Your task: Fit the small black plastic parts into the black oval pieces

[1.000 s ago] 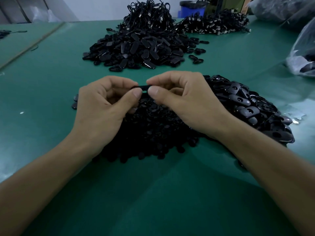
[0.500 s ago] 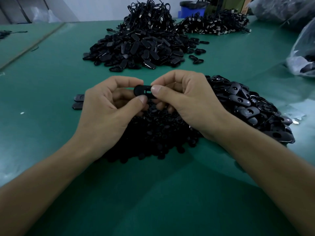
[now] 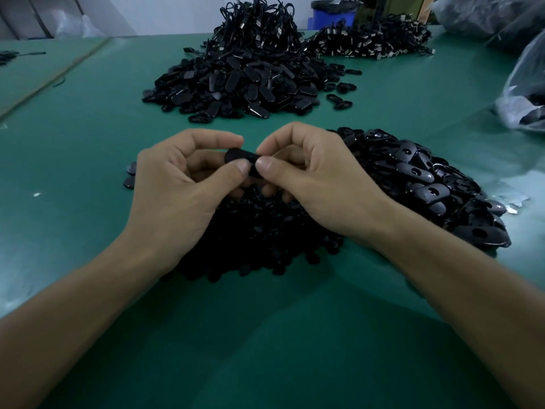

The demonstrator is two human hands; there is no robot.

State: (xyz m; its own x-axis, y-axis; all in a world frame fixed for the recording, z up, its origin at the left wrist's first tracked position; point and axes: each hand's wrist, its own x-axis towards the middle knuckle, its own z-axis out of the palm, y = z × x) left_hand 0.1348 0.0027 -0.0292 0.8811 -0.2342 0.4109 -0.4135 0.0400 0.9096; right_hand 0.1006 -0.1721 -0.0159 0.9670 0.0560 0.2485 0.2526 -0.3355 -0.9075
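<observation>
Our left hand (image 3: 177, 184) and right hand (image 3: 318, 178) clamp one black oval piece (image 3: 239, 156) between thumbs and forefingers; half a second ago the thumbs stood apart, now their tips press side by side on it; we judge the small part, hidden beneath them, is being seated; the heap of small black parts (image 3: 259, 231) lies below our curled fingers.

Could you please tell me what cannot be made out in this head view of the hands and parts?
All in the head view:
1. black oval piece: mostly covered by the left hand and right hand; whether a small part is seated is hidden.
2. near pile: dark and under the hands; single parts blur together.
3. plastic bag: cut off by the right edge.
</observation>
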